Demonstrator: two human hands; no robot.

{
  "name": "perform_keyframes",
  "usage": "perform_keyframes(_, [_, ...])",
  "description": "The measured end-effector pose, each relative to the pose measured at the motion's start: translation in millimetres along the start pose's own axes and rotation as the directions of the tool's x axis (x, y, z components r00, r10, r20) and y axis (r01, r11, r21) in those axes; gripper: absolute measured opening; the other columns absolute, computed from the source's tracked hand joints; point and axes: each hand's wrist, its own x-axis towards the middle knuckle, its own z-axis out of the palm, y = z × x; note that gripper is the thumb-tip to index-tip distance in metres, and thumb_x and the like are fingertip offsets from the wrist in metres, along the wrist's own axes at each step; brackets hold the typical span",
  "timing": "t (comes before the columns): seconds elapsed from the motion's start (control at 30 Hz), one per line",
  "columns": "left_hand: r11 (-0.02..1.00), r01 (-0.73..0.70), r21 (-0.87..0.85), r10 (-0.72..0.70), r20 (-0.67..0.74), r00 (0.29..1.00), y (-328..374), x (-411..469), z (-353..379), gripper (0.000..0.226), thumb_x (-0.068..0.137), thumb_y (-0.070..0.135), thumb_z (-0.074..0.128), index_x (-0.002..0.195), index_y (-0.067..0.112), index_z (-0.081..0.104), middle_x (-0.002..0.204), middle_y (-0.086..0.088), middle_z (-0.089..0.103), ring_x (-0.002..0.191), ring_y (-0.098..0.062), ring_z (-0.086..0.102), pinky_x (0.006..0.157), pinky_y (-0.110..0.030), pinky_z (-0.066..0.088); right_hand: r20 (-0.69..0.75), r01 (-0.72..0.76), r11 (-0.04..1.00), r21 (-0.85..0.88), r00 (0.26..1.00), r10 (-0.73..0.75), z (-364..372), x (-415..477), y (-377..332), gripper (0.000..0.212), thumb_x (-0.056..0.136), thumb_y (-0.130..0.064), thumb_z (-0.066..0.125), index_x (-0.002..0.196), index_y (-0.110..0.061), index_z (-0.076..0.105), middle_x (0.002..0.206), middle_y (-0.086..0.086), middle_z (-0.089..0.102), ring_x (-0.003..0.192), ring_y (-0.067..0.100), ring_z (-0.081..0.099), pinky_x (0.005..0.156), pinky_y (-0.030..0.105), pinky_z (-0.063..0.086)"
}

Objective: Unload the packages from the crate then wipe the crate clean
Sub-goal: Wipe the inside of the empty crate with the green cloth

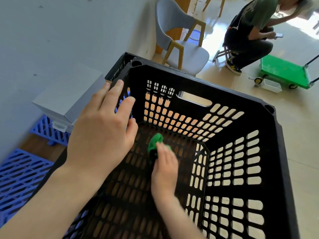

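Seemingly right hand (blurred) presses cloth

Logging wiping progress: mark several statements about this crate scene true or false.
The crate holds packages. False: only a green cloth lies inside.
The right hand presses the green cloth on the crate's floor. True.
The left hand grips the cloth too. False: it rests on the crate's left wall.
A grey chair stands beyond the crate. True.
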Motion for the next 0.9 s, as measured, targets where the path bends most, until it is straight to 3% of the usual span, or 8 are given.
perform_keyframes(0.2, [1.000,0.013,0.003,-0.013,-0.008,1.000,-0.4,2.5,1.0,0.039,0.088,0.020,0.055,0.125,0.006,0.060,0.143,-0.018,0.049,0.131,-0.038,0.045,0.096,-0.049,0.047,0.264,0.020,0.959,-0.282,0.963,0.058,-8.0,69.8,57.0,0.047,0.096,-0.006,0.049,0.141,-0.018,0.045,0.143,0.003,0.049,0.137,0.023,0.037,0.115,0.040,0.026])
perform_keyframes(0.43, [1.000,0.011,0.011,-0.011,-0.024,1.000,-0.8,4.4,2.2,0.036,0.090,0.020,0.054,0.123,0.008,0.060,0.142,-0.017,0.050,0.130,-0.037,0.047,0.092,-0.048,0.050,0.163,0.058,0.951,-0.304,0.987,-0.008,6.7,-0.4,44.9,0.056,0.074,0.004,0.073,0.126,-0.011,0.060,0.126,0.007,0.063,0.121,0.026,0.056,0.102,0.045,0.046])
perform_keyframes(0.53, [1.000,0.015,0.013,-0.015,-0.016,1.000,-1.4,3.7,3.0,0.037,0.090,0.020,0.054,0.124,0.008,0.059,0.143,-0.018,0.049,0.131,-0.037,0.046,0.094,-0.049,0.049,0.193,0.106,0.952,-0.286,0.980,-0.051,1.0,-53.4,42.5,0.065,0.063,0.005,0.079,0.123,-0.014,0.064,0.124,0.003,0.064,0.118,0.023,0.059,0.104,0.043,0.043])
perform_keyframes(0.63, [1.000,0.009,0.023,-0.010,0.007,1.000,-1.0,2.4,3.5,0.038,0.090,0.020,0.054,0.125,0.008,0.058,0.145,-0.018,0.046,0.133,-0.038,0.043,0.098,-0.050,0.047,0.218,0.167,0.949,-0.266,0.970,-0.110,0.4,-102.4,41.2,0.054,0.069,0.000,0.070,0.121,-0.016,0.065,0.125,0.001,0.064,0.120,0.023,0.056,0.106,0.040,0.031])
perform_keyframes(0.7, [0.999,-0.004,0.032,0.004,0.020,1.000,-1.4,1.4,3.0,0.039,0.089,0.021,0.055,0.126,0.009,0.058,0.147,-0.019,0.045,0.134,-0.038,0.042,0.100,-0.050,0.045,0.207,0.186,0.955,-0.230,0.968,-0.139,0.7,-113.5,34.9,0.044,0.079,-0.008,0.053,0.121,-0.018,0.064,0.124,-0.001,0.064,0.119,0.021,0.056,0.105,0.040,0.034])
perform_keyframes(0.77, [0.999,-0.020,0.041,0.018,0.037,0.999,-2.2,-0.1,1.7,0.041,0.089,0.021,0.056,0.128,0.009,0.057,0.148,-0.020,0.043,0.136,-0.038,0.040,0.102,-0.050,0.043,0.181,0.149,0.965,-0.215,0.977,-0.111,-1.1,-101.6,30.3,0.044,0.079,-0.009,0.061,0.121,-0.020,0.062,0.120,-0.004,0.065,0.114,0.019,0.060,0.102,0.038,0.043])
perform_keyframes(0.83, [0.999,-0.026,0.046,0.023,0.048,0.999,-2.7,-1.0,0.6,0.041,0.089,0.022,0.056,0.127,0.009,0.058,0.148,-0.020,0.042,0.137,-0.039,0.039,0.102,-0.050,0.043,0.096,0.004,0.982,-0.186,0.995,0.014,-6.5,-72.5,26.6,0.054,0.070,-0.003,0.076,0.120,-0.019,0.063,0.117,-0.003,0.067,0.109,0.018,0.063,0.097,0.038,0.049])
perform_keyframes(0.9, [0.999,-0.021,0.047,0.019,0.050,0.999,-2.6,-1.5,0.0,0.040,0.089,0.022,0.055,0.126,0.009,0.059,0.148,-0.020,0.043,0.137,-0.039,0.039,0.102,-0.051,0.043,-0.012,-0.135,0.975,-0.178,0.991,0.135,-12.8,-33.6,29.7,0.053,0.073,0.000,0.072,0.123,-0.016,0.062,0.118,-0.001,0.065,0.112,0.021,0.060,0.097,0.042,0.049])
